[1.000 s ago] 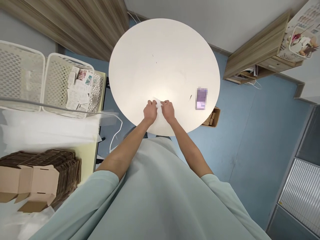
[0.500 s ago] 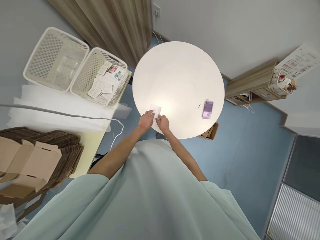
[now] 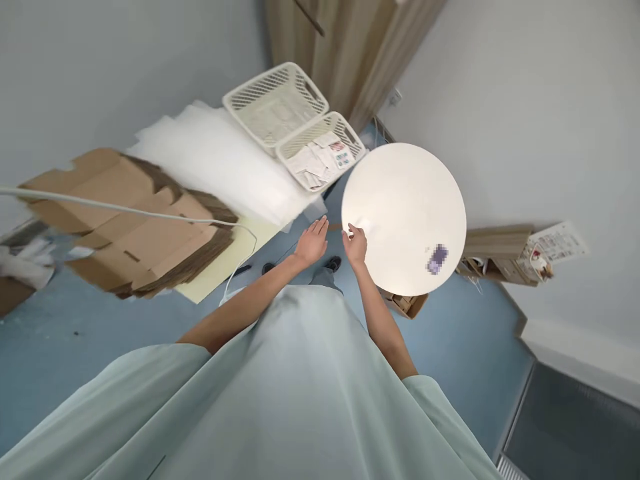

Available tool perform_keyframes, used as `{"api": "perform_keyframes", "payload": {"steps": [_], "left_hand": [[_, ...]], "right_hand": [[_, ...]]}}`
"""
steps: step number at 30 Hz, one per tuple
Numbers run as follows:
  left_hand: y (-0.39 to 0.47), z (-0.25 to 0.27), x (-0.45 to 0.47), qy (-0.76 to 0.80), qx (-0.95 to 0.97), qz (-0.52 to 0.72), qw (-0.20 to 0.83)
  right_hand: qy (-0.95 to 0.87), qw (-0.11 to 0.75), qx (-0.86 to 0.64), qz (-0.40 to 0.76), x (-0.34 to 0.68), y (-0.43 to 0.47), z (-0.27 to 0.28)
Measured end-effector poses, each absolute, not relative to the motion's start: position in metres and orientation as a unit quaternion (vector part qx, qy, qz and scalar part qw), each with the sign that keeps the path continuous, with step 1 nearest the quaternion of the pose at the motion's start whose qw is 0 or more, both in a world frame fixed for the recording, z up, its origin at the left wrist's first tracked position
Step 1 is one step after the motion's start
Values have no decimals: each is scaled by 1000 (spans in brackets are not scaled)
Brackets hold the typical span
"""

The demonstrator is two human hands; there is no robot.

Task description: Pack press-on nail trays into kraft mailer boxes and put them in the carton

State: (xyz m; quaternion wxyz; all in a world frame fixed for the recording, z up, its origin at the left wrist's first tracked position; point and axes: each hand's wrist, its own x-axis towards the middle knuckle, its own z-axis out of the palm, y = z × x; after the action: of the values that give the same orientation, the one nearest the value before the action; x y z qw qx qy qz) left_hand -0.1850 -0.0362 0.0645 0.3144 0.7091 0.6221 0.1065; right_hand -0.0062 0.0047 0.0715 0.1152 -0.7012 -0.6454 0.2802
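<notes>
My left hand is held in the air left of the round white table, its fingers stretched out and nothing in it. At the table's near-left edge is my right hand, empty, with thumb and fingers apart. Just beyond its fingertips a small white paper-like piece lies on the tabletop, faint against the white surface. Farther right on the table is a blurred-out purple item.
Flattened cardboard boxes are stacked on the left table, beside white sheets. One white basket adjoins another basket holding papers and cards. A cable crosses the boxes. A carton stands below the round table.
My view has swung left toward the side table. Both hands have let go of the white paper-like piece; my left hand has come off the round table.
</notes>
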Motion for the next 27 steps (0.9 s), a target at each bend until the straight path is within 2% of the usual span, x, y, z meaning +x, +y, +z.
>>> {"api": "perform_keyframes", "payload": {"steps": [4, 9, 14, 19, 27], "left_hand": [[-69, 84, -251, 690, 641, 183, 282], [-115, 103, -329, 783, 519, 265, 215], [-154, 99, -390, 867, 402, 223, 194], [-173, 83, -421, 871, 401, 164, 233], [-178, 72, -445, 852, 416, 190, 256]], "right_hand": [[-726, 134, -598, 311, -87, -10, 90], [-824, 97, -452, 327, -192, -24, 111], [-886, 43, -317, 335, -275, -32, 119], [-900, -5, -282, 331, -315, -37, 119], [-906, -12, -289, 308, -318, -40, 120]]}}
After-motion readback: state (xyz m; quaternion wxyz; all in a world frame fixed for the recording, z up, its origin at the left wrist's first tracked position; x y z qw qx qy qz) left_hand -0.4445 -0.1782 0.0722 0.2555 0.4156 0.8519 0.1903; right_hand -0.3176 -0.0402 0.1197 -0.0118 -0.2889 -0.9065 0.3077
